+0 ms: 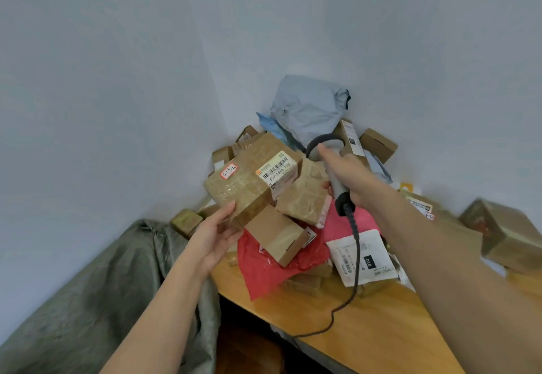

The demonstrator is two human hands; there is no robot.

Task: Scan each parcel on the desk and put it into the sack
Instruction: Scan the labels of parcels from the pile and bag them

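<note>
Head view is filled mostly by a pale wall (117, 80) that forms a corner behind the desk. At the lower left a grey-green sack (88, 300) is seen, slumped against the wall and touching the left edge of the wooden desk (381, 329). On the desk a pile of parcels (308, 227) is heaped into the corner: brown taped boxes, a red plastic bag (264, 271), a pink bag (346, 222) and, at the top of the heap, a grey-blue plastic mailer (305, 110). A white flat packet (378, 259) with printed labels is laid at the front of the pile, and more brown boxes are placed at the far right.

A brown taped parcel (243, 186) is held up above the left end of the desk, in front of the pile. It is grasped by the left hand (215, 240) at its lower near corner, with the thumb on the top face and the fingers under it. On its top face a white barcode label (277, 173) and a small red-framed sticker (228, 171) with handwriting are seen.

The grey barcode scanner (331, 165) is gripped by the right hand (349, 173), with the fingers curled round the handle. Its head is directed toward the label, just beside the right edge of the parcel. A dark cable (356, 256) is hung from the handle, over the white packet, down to the front edge of the desk.
</note>
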